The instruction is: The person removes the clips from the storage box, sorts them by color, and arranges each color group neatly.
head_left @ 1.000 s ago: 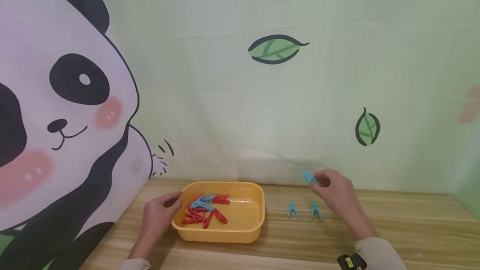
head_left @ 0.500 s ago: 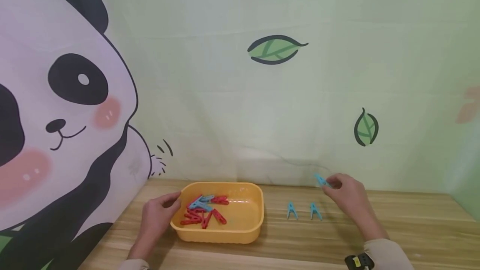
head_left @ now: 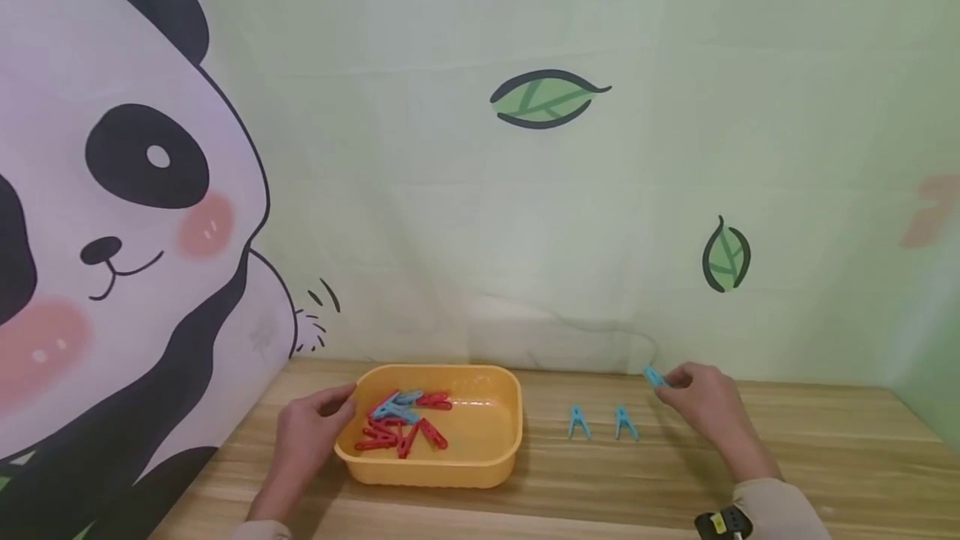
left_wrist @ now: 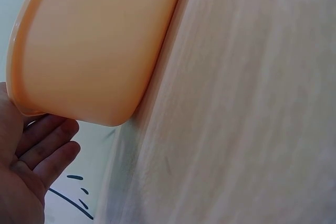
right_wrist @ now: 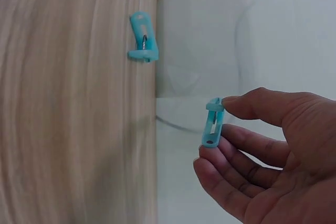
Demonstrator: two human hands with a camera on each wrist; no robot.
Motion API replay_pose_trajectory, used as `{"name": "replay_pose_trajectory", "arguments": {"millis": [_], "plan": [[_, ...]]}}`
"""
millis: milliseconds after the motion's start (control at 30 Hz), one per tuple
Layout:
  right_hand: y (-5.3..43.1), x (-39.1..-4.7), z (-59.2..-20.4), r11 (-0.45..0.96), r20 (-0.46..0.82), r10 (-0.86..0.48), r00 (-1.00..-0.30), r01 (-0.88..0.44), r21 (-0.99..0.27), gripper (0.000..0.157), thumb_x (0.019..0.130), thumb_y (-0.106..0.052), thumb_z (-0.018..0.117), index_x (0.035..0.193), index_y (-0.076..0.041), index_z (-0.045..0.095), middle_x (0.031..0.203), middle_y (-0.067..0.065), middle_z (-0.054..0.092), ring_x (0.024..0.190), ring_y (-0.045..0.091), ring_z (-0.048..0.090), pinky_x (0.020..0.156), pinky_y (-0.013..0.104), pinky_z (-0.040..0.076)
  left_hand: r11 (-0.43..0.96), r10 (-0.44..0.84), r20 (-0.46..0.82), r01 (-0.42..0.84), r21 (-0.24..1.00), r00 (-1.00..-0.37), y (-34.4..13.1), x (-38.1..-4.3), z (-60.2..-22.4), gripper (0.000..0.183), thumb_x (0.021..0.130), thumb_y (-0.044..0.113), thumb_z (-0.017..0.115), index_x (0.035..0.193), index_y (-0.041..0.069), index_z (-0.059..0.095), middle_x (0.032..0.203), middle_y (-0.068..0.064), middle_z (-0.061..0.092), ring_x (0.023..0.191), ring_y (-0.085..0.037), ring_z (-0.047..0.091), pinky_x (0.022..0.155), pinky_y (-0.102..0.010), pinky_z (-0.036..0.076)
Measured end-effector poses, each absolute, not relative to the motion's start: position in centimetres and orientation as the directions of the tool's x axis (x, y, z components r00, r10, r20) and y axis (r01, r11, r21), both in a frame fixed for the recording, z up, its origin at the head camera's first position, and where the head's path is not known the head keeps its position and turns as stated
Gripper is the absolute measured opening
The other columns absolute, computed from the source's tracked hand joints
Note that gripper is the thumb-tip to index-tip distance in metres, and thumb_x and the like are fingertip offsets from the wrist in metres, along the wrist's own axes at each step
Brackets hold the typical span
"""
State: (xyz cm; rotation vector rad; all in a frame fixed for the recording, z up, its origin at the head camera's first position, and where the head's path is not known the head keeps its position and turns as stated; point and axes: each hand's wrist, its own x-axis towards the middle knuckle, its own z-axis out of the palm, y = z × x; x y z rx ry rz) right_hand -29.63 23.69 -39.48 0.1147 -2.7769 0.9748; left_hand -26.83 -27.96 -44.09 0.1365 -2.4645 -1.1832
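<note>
In the head view my left hand (head_left: pixel 311 432) touches the left end of a yellow plastic basin (head_left: pixel 431 473), its thumb and index finger at the rim. The left wrist view shows its other fingers (left_wrist: pixel 55 156) loosely extended by the basin's outer wall (left_wrist: pixel 94 45). Red and blue clothespins (head_left: pixel 393 411) lie heaped in the basin's left half. My right hand (head_left: pixel 705 402) pinches a blue clothespin (right_wrist: pixel 212 124) between thumb and fingers, above the table's back part. Left of it, two blue clothespins (head_left: pixel 578 423) (head_left: pixel 626 423) stand on the table, legs spread, side by side.
The wood-grain table (head_left: pixel 600 482) ends at a pale green backdrop (head_left: pixel 420 232) printed with a panda and leaves. A black watch-like band (head_left: pixel 723 523) is on the right wrist.
My right hand has moved right and then down toward the table with the blue clothespin. My left hand stays at the basin; the head view has shifted slightly.
</note>
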Motion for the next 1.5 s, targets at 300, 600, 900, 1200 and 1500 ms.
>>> {"name": "replay_pose_trajectory", "arguments": {"millis": [300, 600, 900, 1200, 1500], "plan": [[24.4, -30.0, -40.6, 0.788, 0.174, -0.003, -0.985, -0.109, -0.605, 0.029, 0.091, -0.014, 0.076, 0.1, 0.013, 0.071, 0.097, 0.025, 0.073, 0.095, 0.045, 0.069, 0.083, 0.057, 0.06, 0.632, -0.25, 0.298, 0.078, 0.771, -0.921, -28.0, -26.9, -43.9, 0.031, 0.099, 0.01, 0.074, 0.127, -0.003, 0.074, 0.126, -0.022, 0.073, 0.121, -0.042, 0.068, 0.101, -0.051, 0.056], [24.4, -30.3, -41.9, 0.783, 0.073, 0.026, -0.997, -0.024, -0.622, 0.03, 0.09, -0.015, 0.076, 0.1, 0.013, 0.07, 0.094, 0.02, 0.072, 0.091, 0.037, 0.068, 0.081, 0.055, 0.06, 0.644, -0.256, 0.29, 0.061, 0.763, -0.922, -28.0, -26.8, -43.8, 0.031, 0.099, 0.01, 0.073, 0.127, -0.003, 0.074, 0.126, -0.021, 0.073, 0.122, -0.042, 0.068, 0.101, -0.052, 0.056], [24.7, -30.4, -42.4, 0.791, 0.041, 0.037, -0.998, 0.004, -0.612, 0.03, 0.089, -0.016, 0.077, 0.099, 0.012, 0.07, 0.09, 0.016, 0.071, 0.089, 0.035, 0.067, 0.08, 0.052, 0.06, 0.64, -0.256, 0.294, 0.067, 0.765, -0.921, -28.0, -27.0, -43.9, 0.03, 0.1, 0.011, 0.073, 0.127, -0.003, 0.074, 0.124, -0.022, 0.074, 0.12, -0.042, 0.069, 0.1, -0.051, 0.057], [24.7, -30.4, -42.6, 0.786, 0.023, 0.026, -0.999, 0.006, -0.618, 0.029, 0.088, -0.015, 0.079, 0.097, 0.01, 0.069, 0.09, 0.016, 0.07, 0.088, 0.033, 0.066, 0.078, 0.05, 0.059, 0.633, -0.257, 0.277, 0.055, 0.772, -0.926, -28.0, -27.0, -44.0, 0.031, 0.1, 0.01, 0.073, 0.128, -0.003, 0.073, 0.126, -0.022, 0.073, 0.121, -0.042, 0.069, 0.099, -0.05, 0.057], [24.5, -30.3, -42.3, 0.789, -0.003, 0.027, -1.0, 0.023, -0.614, 0.033, 0.089, -0.019, 0.08, 0.099, 0.011, 0.068, 0.089, 0.015, 0.069, 0.086, 0.031, 0.064, 0.074, 0.044, 0.059, 0.628, -0.257, 0.287, 0.066, 0.775, -0.923, -27.9, -27.0, -44.0, 0.03, 0.099, 0.01, 0.074, 0.127, -0.004, 0.074, 0.125, -0.023, 0.073, 0.121, -0.043, 0.068, 0.1, -0.051, 0.057]]}}
